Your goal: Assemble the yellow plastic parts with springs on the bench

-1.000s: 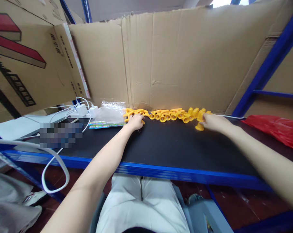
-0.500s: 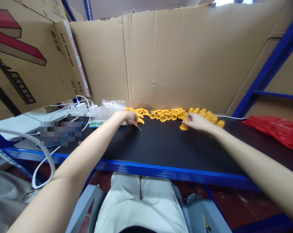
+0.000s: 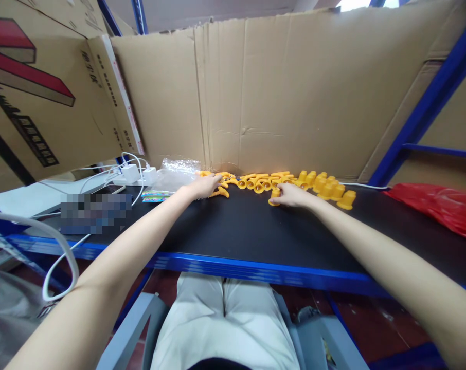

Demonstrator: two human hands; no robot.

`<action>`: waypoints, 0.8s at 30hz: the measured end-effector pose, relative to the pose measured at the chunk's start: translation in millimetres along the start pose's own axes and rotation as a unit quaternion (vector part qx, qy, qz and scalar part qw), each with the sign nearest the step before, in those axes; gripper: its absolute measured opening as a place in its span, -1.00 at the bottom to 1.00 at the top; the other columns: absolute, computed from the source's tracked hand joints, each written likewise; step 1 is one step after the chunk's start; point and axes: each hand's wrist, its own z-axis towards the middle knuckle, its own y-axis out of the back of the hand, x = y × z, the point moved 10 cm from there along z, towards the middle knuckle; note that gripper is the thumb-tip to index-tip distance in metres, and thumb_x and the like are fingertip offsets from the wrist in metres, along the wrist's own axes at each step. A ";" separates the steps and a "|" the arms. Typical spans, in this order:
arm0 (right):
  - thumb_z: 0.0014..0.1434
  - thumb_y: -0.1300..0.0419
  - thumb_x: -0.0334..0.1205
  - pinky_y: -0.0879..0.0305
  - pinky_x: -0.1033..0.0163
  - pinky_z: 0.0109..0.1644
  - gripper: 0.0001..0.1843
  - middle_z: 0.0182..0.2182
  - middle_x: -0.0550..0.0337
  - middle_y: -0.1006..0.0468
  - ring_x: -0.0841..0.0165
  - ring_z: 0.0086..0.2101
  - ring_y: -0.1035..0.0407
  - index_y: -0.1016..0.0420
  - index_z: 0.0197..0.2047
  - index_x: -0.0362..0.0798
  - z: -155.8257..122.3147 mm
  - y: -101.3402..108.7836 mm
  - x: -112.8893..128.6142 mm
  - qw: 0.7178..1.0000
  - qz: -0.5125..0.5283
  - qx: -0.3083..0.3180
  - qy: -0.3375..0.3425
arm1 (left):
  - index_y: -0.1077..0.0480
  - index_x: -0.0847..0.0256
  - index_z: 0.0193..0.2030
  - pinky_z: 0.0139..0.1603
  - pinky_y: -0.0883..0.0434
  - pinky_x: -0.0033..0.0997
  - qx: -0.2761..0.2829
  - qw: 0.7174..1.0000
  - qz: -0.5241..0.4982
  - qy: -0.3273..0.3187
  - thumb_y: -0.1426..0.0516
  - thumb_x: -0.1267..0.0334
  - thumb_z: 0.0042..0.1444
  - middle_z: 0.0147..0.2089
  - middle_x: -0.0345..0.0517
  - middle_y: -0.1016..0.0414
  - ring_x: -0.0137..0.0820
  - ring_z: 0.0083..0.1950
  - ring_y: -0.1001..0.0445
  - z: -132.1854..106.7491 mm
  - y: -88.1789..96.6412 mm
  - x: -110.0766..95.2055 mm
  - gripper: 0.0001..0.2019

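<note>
My left hand (image 3: 207, 186) is over the left end of a row of yellow curved handles (image 3: 262, 177). Its fingers are closed on what looks like a yellow-handled corkscrew, mostly hidden by them. Just below that hand, another yellow handle with a metal spiral (image 3: 220, 192) lies on the black tabletop. A small yellow flared cup (image 3: 274, 196) is between the thumb and fingers of my right hand (image 3: 291, 195), wide rim down at the table surface. Several similar yellow cups (image 3: 326, 188) stand rim down to the right of that hand.
Clear plastic packaging (image 3: 175, 174) and a colourful strip (image 3: 155, 196) lie to the left. White plugs (image 3: 130, 173) and cables are farther left. A red plastic bag (image 3: 435, 208) rests at the right. Cardboard (image 3: 287, 97) walls the back; a blue rail (image 3: 256, 268) edges the front.
My right hand has moved left, carrying the yellow cup away from the standing ones. My left hand has lifted slightly up and back; the spiral that pointed toward the front has moved with it.
</note>
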 end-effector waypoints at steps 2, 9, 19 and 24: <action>0.00 -0.25 -0.06 -0.14 0.32 -0.42 -0.73 -0.39 0.12 -0.49 0.32 -0.39 -0.38 -0.35 -0.36 -0.07 1.0 1.0 4.4 1.000 0.000 0.004 -0.001 | -0.25 0.25 0.00 -0.13 -0.32 -0.32 -0.031 0.999 0.000 0.020 0.13 0.20 0.28 -0.02 0.17 -0.44 -0.24 -0.09 -0.45 -0.7 7.7 1.6 -0.72; 0.04 -0.23 -0.09 -0.21 0.32 -0.40 -0.76 -0.53 0.19 -0.49 0.37 -0.52 -0.39 -0.35 -0.34 -0.08 8.6 7.5 19.6 0.994 0.043 0.101 -0.028 | -0.20 0.17 0.00 -0.13 -0.32 -0.27 -0.113 0.988 -0.062 0.080 0.09 0.25 0.28 -0.05 0.12 -0.47 -0.22 -0.06 -0.44 2.2 33.4 -11.3 -0.81; 0.01 -0.25 -0.23 -0.25 0.30 -0.26 -0.83 -0.27 0.15 -0.56 0.28 -0.27 -0.42 -0.47 -0.28 -0.06 -2.5 3.6 37.3 0.996 0.060 0.033 0.050 | -0.41 0.23 -0.24 0.01 -0.35 -0.27 -0.126 0.987 -0.098 0.011 -0.13 0.32 0.06 -0.07 -0.03 -0.39 -0.30 -0.07 -0.41 -1.8 -2.6 -13.0 -0.89; 0.05 -0.26 -0.23 -0.29 0.24 -0.12 -0.73 -0.16 0.10 -0.56 0.24 -0.17 -0.43 -0.49 -0.13 -0.04 -2.5 5.8 42.4 0.992 0.085 -0.017 0.094 | -0.44 0.26 -0.25 0.09 -0.33 -0.21 -0.110 0.985 -0.130 -0.020 -0.15 0.30 0.04 -0.04 0.02 -0.40 -0.26 0.00 -0.40 -2.9 -11.1 -13.8 -0.86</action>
